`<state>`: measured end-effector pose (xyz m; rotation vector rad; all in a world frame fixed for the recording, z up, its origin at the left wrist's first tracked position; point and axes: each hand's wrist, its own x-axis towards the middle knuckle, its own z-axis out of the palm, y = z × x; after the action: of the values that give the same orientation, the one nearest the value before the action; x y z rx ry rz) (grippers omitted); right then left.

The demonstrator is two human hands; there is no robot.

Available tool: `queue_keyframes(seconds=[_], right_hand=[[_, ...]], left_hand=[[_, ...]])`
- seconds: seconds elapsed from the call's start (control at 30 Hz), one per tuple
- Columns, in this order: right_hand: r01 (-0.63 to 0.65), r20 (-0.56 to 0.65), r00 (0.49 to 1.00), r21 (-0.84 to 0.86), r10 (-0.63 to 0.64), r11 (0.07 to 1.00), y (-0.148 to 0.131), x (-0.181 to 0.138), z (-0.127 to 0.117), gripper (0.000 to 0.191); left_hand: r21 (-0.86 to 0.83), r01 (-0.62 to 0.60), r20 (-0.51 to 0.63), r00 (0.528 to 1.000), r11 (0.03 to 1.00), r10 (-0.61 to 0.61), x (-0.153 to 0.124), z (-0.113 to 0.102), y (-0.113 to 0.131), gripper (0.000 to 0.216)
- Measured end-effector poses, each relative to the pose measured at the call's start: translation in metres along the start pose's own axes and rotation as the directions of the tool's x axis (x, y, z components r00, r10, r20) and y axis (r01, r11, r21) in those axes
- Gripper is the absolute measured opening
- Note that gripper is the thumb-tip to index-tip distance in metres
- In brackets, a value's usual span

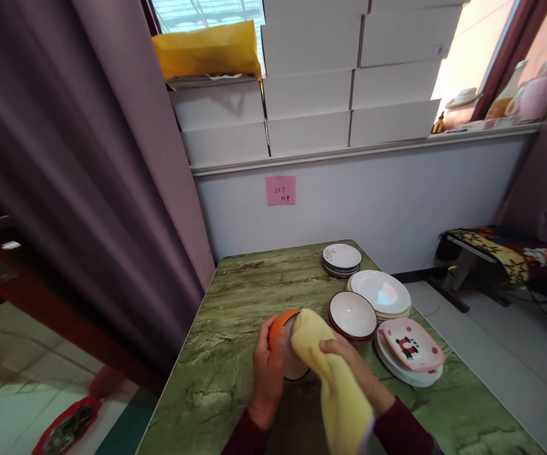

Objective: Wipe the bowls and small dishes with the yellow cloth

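My left hand (267,371) is wrapped round an orange bowl (280,324) with a pale inside, held tilted above the green marbled table (235,303). My right hand (356,370) presses a yellow cloth (337,379) into the bowl's inside; the cloth hangs down over my wrist. Both hands are closed on what they hold. Just to the right stand a brown-rimmed white bowl (353,314), a stack of large white plates (381,292), a pink square dish with a red and black picture (412,344) on more white plates, and a stack of small plates (342,258) farther back.
A grey curtain (88,158) hangs at the left beside the table. White boxes (349,76) and a yellow bag (207,49) fill the windowsill. A pink note (281,190) is stuck on the wall. A patterned bench (505,249) stands at the right on the tiled floor.
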<state>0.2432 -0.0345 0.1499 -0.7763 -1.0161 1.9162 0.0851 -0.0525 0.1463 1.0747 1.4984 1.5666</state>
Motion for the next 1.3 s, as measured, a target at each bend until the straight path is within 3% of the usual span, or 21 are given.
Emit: queue_keyframes(seconds=[0.1, 0.17, 0.2, 0.27, 0.37, 0.43, 0.5, 0.6, 0.67, 0.73, 0.8, 0.9, 0.97, 1.1, 1.2, 1.23, 1.3], right_hand=[[0.111, 0.054, 0.993, -0.236, -0.101, 0.965, 0.011, 0.002, 0.01, 0.036], [0.235, 0.141, 0.972, -0.492, -0.189, 0.839, 0.019, 0.001, 0.014, 0.022], [0.291, 0.176, 0.957, -0.633, -0.232, 0.718, 0.022, 0.0, 0.014, 0.019], [0.313, 0.211, 0.934, -0.871, -0.288, 0.378, 0.029, -0.002, 0.01, 0.028], [0.231, 0.265, 0.888, -0.964, -0.375, -0.134, 0.037, -0.001, -0.001, 0.049], [0.204, 0.357, 0.8, -0.918, -0.482, -0.341, 0.039, 0.0, -0.009, 0.049], [0.236, 0.491, 0.672, -0.851, -0.554, -0.469, 0.036, 0.003, -0.016, 0.044], [0.34, 0.669, 0.495, -0.736, -0.555, -0.585, 0.03, 0.007, -0.025, 0.037], [0.374, 0.708, 0.439, -0.704, -0.554, -0.603, 0.03, 0.01, -0.028, 0.029], [0.35, 0.667, 0.469, -0.742, -0.579, -0.572, 0.037, 0.012, -0.028, 0.02], [0.291, 0.554, 0.59, -0.825, -0.587, -0.485, 0.048, 0.011, -0.024, 0.023], [0.198, 0.275, 0.816, -0.959, -0.508, -0.202, 0.056, 0.006, -0.014, 0.045], [0.177, 0.142, 0.904, -0.983, -0.403, 0.053, 0.052, 0.003, -0.006, 0.046], [0.193, 0.104, 0.977, -0.805, -0.187, 0.562, 0.029, 0.003, 0.004, 0.032], [0.073, 0.163, 0.987, -0.436, -0.002, 0.897, 0.019, 0.002, 0.002, 0.034], [0.007, 0.199, 0.979, -0.285, 0.052, 0.958, 0.017, 0.0, -0.001, 0.038], [-0.094, 0.254, 0.962, -0.044, 0.102, 0.995, 0.011, -0.005, -0.008, 0.044]], left_hand=[[0.004, -0.016, 0.029, 0.999, 1.0, 0.016, -0.005, 0.003, 0.0, 0.05], [0.04, -0.036, 0.043, 0.998, 0.999, 0.034, -0.007, 0.003, 0.0, 0.05], [0.061, -0.041, 0.053, 0.998, 0.997, 0.037, -0.008, 0.002, -0.001, 0.05], [0.111, -0.045, 0.073, 0.997, 0.993, 0.037, -0.009, 0.001, 0.0, 0.05], [0.183, -0.06, 0.077, 0.996, 0.981, 0.047, -0.006, -0.001, 0.001, 0.049], [0.189, -0.039, 0.072, 0.997, 0.981, 0.026, -0.002, -0.001, 0.001, 0.045], [0.147, 0.004, 0.102, 0.995, 0.989, -0.019, 0.003, -0.001, 0.0, 0.041], [0.076, 0.048, 0.202, 0.977, 0.996, -0.063, 0.006, -0.001, -0.002, 0.038], [0.068, 0.062, 0.236, 0.969, 0.996, -0.076, 0.005, 0.001, -0.003, 0.038], [0.092, 0.053, 0.222, 0.972, 0.994, -0.073, 0.002, 0.003, -0.005, 0.035], [0.14, 0.027, 0.167, 0.985, 0.99, -0.051, -0.002, 0.004, -0.006, 0.032], [0.211, -0.016, 0.089, 0.996, 0.977, -0.003, -0.007, 0.004, -0.009, 0.037], [0.23, -0.048, 0.067, 0.997, 0.972, 0.034, -0.009, 0.002, -0.01, 0.041], [0.2, -0.121, 0.056, 0.992, 0.972, 0.112, -0.01, -0.001, -0.008, 0.043], [0.12, -0.103, 0.034, 0.994, 0.987, 0.099, -0.006, -0.002, -0.006, 0.045], [0.076, -0.074, 0.018, 0.997, 0.994, 0.073, -0.003, -0.003, -0.005, 0.046], [-0.032, 0.007, -0.03, 1.0, 0.999, -0.008, 0.004, -0.004, -0.005, 0.048]])
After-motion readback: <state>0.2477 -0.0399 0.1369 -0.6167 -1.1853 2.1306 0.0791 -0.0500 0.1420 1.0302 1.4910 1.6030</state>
